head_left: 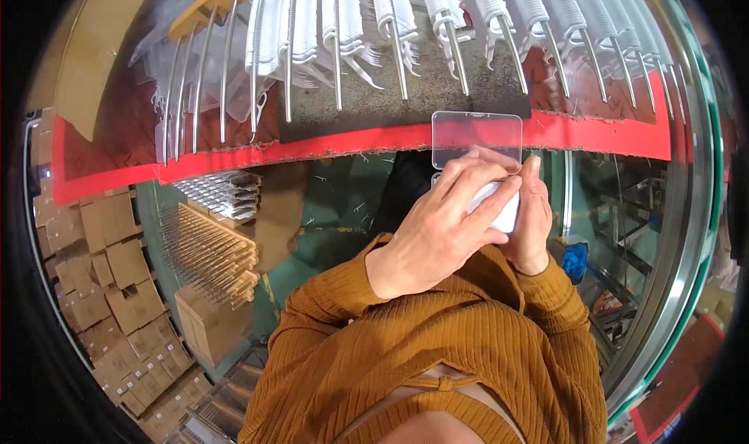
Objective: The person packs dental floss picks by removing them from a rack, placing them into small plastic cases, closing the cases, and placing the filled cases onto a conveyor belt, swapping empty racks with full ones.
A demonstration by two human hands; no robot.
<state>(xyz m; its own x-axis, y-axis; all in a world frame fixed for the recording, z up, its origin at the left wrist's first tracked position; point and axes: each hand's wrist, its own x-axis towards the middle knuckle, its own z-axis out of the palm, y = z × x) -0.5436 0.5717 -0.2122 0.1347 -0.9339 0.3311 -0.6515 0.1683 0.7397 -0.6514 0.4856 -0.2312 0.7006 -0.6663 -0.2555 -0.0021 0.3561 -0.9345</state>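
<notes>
Close in front of my body, both hands hold a small clear plastic box with its hinged lid [477, 129] standing up. White contents [507, 214] show between my fingers; what they are is hard to make out. My left hand [437, 229] lies over the box from the left, its fingers bent across the top. From the right side, my right hand [534, 218] cups the box with the fingers close together. Beyond them, rows of thin white plastic pieces [337, 11] are threaded tightly on metal rods [404, 73] that point toward me.
The table has a red front edge [351, 142] and a dark mat [312, 116]. A wooden bar [204, 8] with bare rods lies at the far left. Stacked rod racks [214, 249] and cardboard boxes [125, 288] stand lower left. A glass panel edge [690, 233] rises at right.
</notes>
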